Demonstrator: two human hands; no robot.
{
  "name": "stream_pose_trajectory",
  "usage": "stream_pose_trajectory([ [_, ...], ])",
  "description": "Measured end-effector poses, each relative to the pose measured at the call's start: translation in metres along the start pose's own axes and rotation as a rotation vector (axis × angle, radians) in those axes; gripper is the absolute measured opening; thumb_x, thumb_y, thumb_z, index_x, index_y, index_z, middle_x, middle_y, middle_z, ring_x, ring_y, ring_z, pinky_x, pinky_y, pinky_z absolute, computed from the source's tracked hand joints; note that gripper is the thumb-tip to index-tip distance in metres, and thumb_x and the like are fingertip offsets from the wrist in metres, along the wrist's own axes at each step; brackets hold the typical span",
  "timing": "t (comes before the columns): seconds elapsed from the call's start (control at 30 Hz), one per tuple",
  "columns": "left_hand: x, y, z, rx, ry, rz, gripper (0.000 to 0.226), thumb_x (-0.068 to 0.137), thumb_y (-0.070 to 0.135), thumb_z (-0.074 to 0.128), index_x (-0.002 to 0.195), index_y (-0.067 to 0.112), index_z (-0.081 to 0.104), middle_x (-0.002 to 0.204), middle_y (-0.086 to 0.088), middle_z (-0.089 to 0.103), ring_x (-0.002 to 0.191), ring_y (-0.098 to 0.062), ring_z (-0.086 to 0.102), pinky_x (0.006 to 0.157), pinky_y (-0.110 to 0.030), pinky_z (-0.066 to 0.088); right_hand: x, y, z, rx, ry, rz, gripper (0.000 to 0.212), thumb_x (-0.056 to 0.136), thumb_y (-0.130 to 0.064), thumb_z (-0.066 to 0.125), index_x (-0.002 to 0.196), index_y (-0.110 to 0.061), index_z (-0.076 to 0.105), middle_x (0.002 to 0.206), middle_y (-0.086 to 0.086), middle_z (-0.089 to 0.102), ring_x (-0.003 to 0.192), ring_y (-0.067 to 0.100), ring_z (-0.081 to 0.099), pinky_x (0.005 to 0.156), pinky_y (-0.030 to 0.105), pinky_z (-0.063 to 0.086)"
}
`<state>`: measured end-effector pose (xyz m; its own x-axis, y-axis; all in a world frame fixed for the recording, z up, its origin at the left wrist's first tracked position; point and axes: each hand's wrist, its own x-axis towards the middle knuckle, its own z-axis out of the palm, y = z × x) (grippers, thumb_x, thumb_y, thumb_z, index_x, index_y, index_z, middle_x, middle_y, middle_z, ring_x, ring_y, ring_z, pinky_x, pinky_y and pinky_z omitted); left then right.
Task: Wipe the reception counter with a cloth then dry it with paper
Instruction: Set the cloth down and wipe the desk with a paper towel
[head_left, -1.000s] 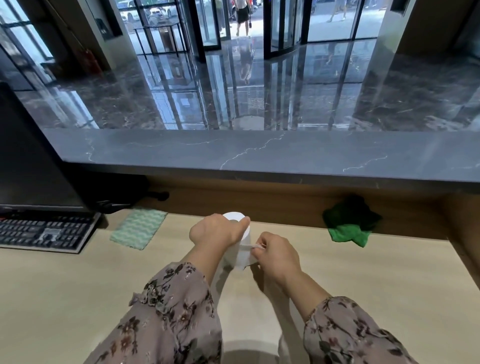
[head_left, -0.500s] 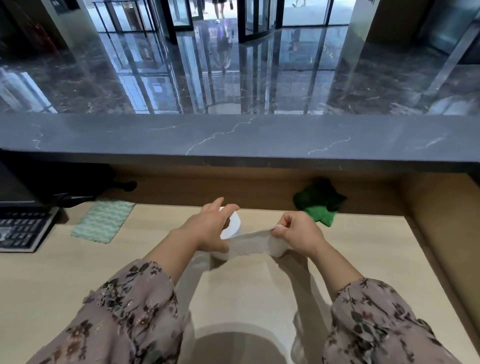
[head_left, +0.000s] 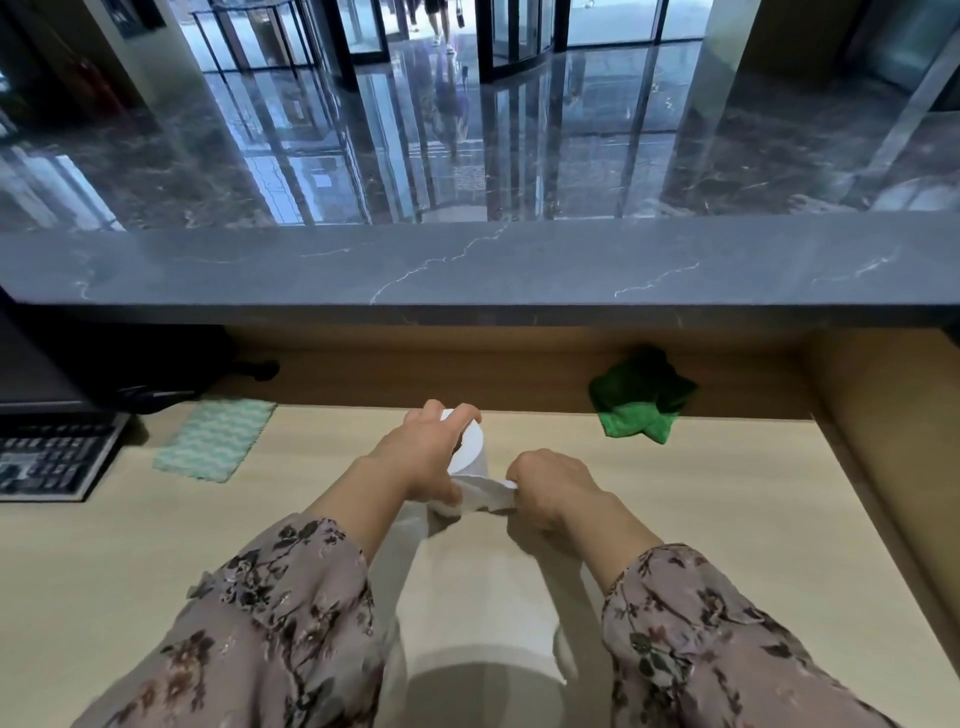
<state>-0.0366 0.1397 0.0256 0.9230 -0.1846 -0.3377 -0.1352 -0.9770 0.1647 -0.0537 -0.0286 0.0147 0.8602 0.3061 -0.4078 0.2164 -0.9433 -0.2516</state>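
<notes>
gripping paper roll (head_left: 470, 451), left hand (head_left: 423, 452) atop.

White paper (head_left: 470, 597), green cloth (head_left: 641, 410), grey veined counter (head_left: 467, 270), seemingly wavy mint mat (head_left: 215, 441)

Wooden desk (head_left: 727, 493) — on it keyboard (head_left: 49, 460), teal mat (head_left: 215, 439), paper roll (head_left: 470, 449), green cloth (head_left: 641, 402).

open desk (head_left: 701, 519) lies right of the hands; the green cloth (head_left: 641, 405) and keyboard (head_left: 52, 457) crowd the back and left.
</notes>
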Motion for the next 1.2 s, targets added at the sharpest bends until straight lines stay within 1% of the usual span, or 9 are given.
stream_pose_trajectory([
  [0.13,0.000,0.003,-0.003,-0.014,-0.027,-0.008,0.083,0.064,0.028,0.086,0.126,0.035,0.032,0.121,-0.002,0.039,0.109,-0.024,0.041,0.086,-0.039,0.052,-0.006,0.003,0.004,-0.102,0.149,-0.023,0.016,0.088,-0.012,0.047,0.087,-0.019,0.061,0.102,0.008,0.065,0.088,0.032,0.052,0.070,0.029,0.031],
  [0.3,-0.003,0.004,-0.006,-0.027,-0.034,-0.002,0.080,0.065,0.027,0.086,0.124,0.034,0.033,0.116,-0.001,0.039,0.110,-0.025,0.040,0.087,-0.041,0.050,-0.013,0.008,0.022,0.007,0.187,0.052,0.013,0.087,-0.018,0.048,0.085,-0.021,0.061,0.099,0.006,0.065,0.084,0.029,0.051,0.068,0.028,0.033],
  [0.47,-0.004,0.005,-0.009,0.011,-0.062,0.007,0.079,0.063,0.027,0.087,0.122,0.031,0.034,0.114,-0.002,0.039,0.108,-0.028,0.041,0.086,-0.044,0.050,-0.028,0.072,0.031,0.210,0.094,0.374,0.018,0.084,-0.035,0.057,0.072,-0.022,0.060,0.098,-0.002,0.066,0.091,0.025,0.058,0.070,0.028,0.038],
  [0.57,-0.001,0.010,-0.013,0.072,-0.076,0.010,0.082,0.062,0.026,0.088,0.123,0.031,0.033,0.118,-0.004,0.040,0.108,-0.029,0.042,0.086,-0.045,0.050,-0.040,0.100,0.036,0.458,0.103,0.388,0.028,0.095,-0.035,0.042,0.075,-0.019,0.053,0.086,0.002,0.059,0.085,0.026,0.054,0.071,0.032,0.040],
  [0.67,-0.002,0.012,-0.014,0.149,-0.030,0.010,0.085,0.063,0.025,0.085,0.129,0.033,0.032,0.122,-0.004,0.039,0.109,-0.028,0.041,0.083,-0.042,0.050,-0.056,0.105,0.044,0.667,0.188,0.357,0.023,0.087,-0.021,0.047,0.068,-0.017,0.034,0.069,0.002,0.041,0.066,0.022,0.041,0.062,0.032,0.031],
  [0.73,-0.003,0.008,-0.015,0.182,0.026,-0.009,0.088,0.065,0.024,0.082,0.134,0.034,0.029,0.132,-0.005,0.037,0.117,-0.028,0.038,0.086,-0.041,0.049,-0.062,0.109,0.047,0.714,0.256,0.351,0.019,0.081,-0.017,0.050,0.067,-0.015,0.037,0.068,0.004,0.040,0.064,0.021,0.038,0.059,0.031,0.030],
  [0.97,-0.014,0.045,-0.013,0.214,0.111,0.013,0.108,0.073,0.035,0.077,0.151,0.034,0.002,0.161,-0.008,-0.003,0.149,-0.029,-0.004,0.118,-0.048,0.009,-0.116,0.122,0.043,0.509,0.558,0.493,0.035,0.089,-0.026,0.054,0.058,-0.012,0.045,0.059,0.004,0.051,0.066,0.027,0.050,0.048,0.029,0.027],
  [1.13,-0.042,0.080,0.010,0.015,0.269,0.208,0.085,0.083,0.032,0.067,0.151,0.029,0.015,0.161,-0.007,0.004,0.149,-0.026,0.001,0.120,-0.046,0.016,-0.148,0.104,0.062,0.420,0.867,0.218,0.022,0.086,-0.018,0.055,0.094,-0.020,0.075,0.092,0.003,0.072,0.088,0.024,0.066,0.067,0.033,0.053],
  [1.2,-0.056,0.083,0.031,-0.085,0.264,0.216,0.083,0.083,0.031,0.067,0.150,0.030,0.019,0.161,-0.006,0.007,0.149,-0.026,0.005,0.119,-0.046,0.018,-0.151,0.102,0.083,0.286,0.777,0.052,0.033,0.083,-0.022,0.053,0.108,-0.024,0.073,0.102,0.003,0.073,0.095,0.023,0.068,0.075,0.035,0.057],
])
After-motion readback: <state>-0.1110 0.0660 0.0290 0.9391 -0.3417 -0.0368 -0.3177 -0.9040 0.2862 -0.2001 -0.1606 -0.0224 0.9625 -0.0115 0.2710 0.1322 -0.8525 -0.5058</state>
